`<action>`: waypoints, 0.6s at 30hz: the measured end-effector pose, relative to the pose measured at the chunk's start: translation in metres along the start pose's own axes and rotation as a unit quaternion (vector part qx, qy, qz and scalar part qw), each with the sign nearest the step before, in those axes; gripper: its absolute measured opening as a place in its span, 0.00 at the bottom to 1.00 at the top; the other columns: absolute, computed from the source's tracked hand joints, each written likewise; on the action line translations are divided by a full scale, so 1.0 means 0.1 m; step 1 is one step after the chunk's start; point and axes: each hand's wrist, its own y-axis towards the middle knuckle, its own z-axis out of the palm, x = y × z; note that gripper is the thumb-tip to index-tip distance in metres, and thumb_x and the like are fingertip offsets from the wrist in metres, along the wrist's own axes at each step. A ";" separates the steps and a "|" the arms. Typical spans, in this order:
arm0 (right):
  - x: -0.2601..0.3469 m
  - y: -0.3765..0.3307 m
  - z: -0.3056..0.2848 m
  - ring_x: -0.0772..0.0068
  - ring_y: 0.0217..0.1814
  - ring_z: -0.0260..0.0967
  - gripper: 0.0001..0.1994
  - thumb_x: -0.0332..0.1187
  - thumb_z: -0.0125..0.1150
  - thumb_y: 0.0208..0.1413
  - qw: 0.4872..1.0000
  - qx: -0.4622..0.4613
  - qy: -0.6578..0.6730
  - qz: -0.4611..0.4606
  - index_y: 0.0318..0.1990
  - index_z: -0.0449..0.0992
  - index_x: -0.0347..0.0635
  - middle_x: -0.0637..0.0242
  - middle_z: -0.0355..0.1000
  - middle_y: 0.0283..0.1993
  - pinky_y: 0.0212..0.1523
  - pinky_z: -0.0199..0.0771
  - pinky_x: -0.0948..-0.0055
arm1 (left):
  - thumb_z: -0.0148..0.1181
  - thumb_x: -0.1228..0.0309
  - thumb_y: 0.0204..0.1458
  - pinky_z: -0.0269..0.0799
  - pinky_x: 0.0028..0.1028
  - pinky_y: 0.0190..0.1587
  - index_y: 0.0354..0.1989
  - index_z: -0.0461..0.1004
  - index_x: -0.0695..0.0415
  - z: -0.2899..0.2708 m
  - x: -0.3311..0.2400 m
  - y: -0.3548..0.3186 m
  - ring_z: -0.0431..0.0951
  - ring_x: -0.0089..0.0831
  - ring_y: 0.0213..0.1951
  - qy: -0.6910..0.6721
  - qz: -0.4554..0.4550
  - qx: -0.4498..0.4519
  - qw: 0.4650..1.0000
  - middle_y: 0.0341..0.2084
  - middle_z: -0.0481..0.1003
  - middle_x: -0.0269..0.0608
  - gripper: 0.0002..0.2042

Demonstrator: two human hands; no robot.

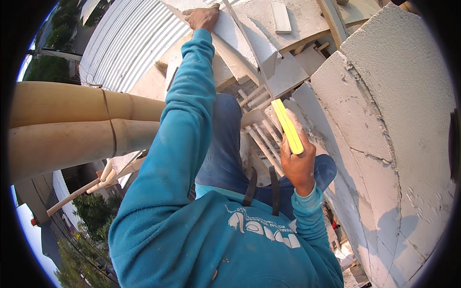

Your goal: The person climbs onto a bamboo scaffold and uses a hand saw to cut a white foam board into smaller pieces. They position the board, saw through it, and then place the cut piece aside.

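Head view, looking down from a height. We hold a long, flat yellow bar with a pale underside [288, 126], probably a level or straightedge, in our right hand [298, 165]; the fingers are clamped around its lower end, and the rest of the bar rises toward the top of the picture, tilted slightly left. The bar sits just beside the rough grey-white block wall [384, 120] that fills the right side of the view; we cannot tell whether it touches the wall. Our left hand [202, 18], at the end of a teal sleeve, is stretched well away to the top of the frame, where it lies flat, fingers spread, on a pale grey slab of cut block [240, 41] resting among other offcuts; it presses rather than grasps.

We judge the bar to be stiff and light enough for one hand, smooth-faced and so apt to slip if held only at the tip; a hold nearer its middle would steady it better. The slab looks heavy, chalky and brittle at its edges, best taken by both long sides.

Between the hands run thin pale poles [261, 139] of scaffolding. At left are two thick tan bamboo trunks [62, 120] bound by a dark strap, and above them a corrugated metal roof [129, 43]. Trees and ground lie far below.
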 end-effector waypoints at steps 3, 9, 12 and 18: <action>-0.03 -0.51 -0.09 0.50 0.58 0.74 0.26 0.16 0.54 0.52 0.997 0.018 0.023 0.066 0.61 0.67 0.28 0.40 0.72 0.57 0.55 0.76 0.64 | 0.65 0.43 0.45 0.63 0.42 0.62 0.62 0.41 0.80 -0.01 0.13 -0.04 0.65 0.60 0.59 0.006 -0.004 0.011 1.000 0.57 0.61 0.73 0.55; -0.08 -1.23 -0.25 0.50 0.60 0.73 0.31 0.14 0.48 0.48 0.999 -0.025 -0.041 -0.011 0.65 0.63 0.29 0.41 0.72 0.58 0.60 0.72 0.62 | 0.65 0.42 0.44 0.63 0.42 0.63 0.63 0.39 0.81 0.05 0.11 -0.01 0.64 0.61 0.61 0.010 0.000 0.003 1.000 0.58 0.60 0.74 0.57; 0.07 -0.08 0.06 0.47 0.48 0.78 0.32 0.17 0.59 0.50 0.986 0.066 -0.019 0.152 0.66 0.63 0.35 0.40 0.74 0.51 0.43 0.78 0.64 | 0.65 0.42 0.44 0.62 0.42 0.63 0.63 0.38 0.82 0.06 0.09 0.05 0.64 0.61 0.61 0.012 0.000 0.003 1.000 0.59 0.60 0.75 0.58; 0.02 -0.64 -0.08 0.48 0.60 0.73 0.30 0.17 0.54 0.50 0.994 0.018 0.062 0.086 0.64 0.64 0.31 0.42 0.70 0.60 0.57 0.74 0.65 | 0.65 0.42 0.43 0.62 0.42 0.64 0.65 0.36 0.84 -0.01 0.14 0.05 0.63 0.62 0.62 0.018 -0.019 0.011 1.000 0.60 0.59 0.76 0.61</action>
